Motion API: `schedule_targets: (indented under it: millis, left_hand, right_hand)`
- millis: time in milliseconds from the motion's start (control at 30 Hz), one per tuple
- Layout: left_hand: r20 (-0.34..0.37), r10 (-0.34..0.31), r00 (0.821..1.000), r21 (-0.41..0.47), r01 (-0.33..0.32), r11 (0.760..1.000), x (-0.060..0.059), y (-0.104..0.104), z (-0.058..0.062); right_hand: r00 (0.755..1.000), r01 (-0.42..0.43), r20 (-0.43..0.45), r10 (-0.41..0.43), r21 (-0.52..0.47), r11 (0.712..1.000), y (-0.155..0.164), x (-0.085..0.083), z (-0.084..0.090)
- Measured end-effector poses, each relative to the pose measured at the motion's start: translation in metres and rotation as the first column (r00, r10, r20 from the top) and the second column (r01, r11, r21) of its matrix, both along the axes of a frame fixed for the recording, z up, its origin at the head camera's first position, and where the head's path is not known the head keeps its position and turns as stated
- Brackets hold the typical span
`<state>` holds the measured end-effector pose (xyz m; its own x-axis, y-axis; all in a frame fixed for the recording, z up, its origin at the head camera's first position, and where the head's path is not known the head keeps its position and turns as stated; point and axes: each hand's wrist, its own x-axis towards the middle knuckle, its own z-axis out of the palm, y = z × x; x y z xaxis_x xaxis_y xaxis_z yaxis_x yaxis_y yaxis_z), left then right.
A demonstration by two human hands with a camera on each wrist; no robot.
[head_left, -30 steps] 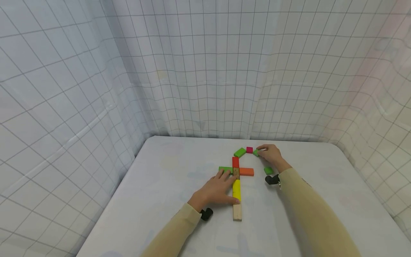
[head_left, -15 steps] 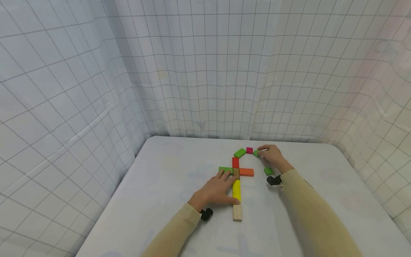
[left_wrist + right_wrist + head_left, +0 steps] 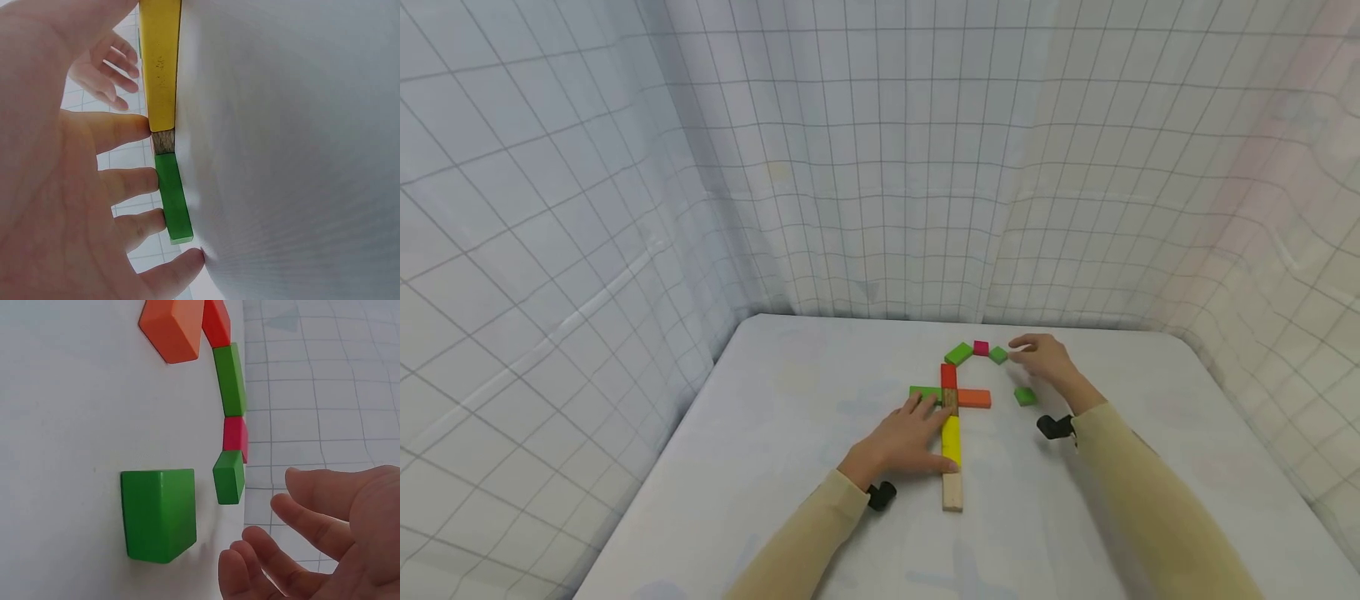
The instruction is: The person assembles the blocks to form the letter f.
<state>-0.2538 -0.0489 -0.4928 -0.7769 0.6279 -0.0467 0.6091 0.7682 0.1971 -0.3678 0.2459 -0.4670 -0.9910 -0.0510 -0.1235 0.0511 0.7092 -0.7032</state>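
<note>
A makeshift recording booth, more lab than home: white curtains (image 3: pixel 880 167) printed with a thin grey grid hang on three sides, closing in a single table (image 3: pixel 775 467) draped in a pale cloth. The curtains fall right to the table's far edge and both side edges, shutting out any room behind. Small painted wooden blocks (image 3: pixel 951 392) lie near the middle of the table, and a small black camera (image 3: pixel 882 495) is strapped under each beige-sleeved wrist, marking a staged data-collection setup.
</note>
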Motion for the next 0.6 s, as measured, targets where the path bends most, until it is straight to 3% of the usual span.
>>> schedule_targets:
  millis: [600]
  left_hand:
    - [0.002,0.0,1.0,0.002,0.0,1.0,-0.001,0.0,-0.002]
  right_hand:
    - [0.995,-0.084,-0.055,0.084,0.015,0.996,0.018,0.037,-0.012]
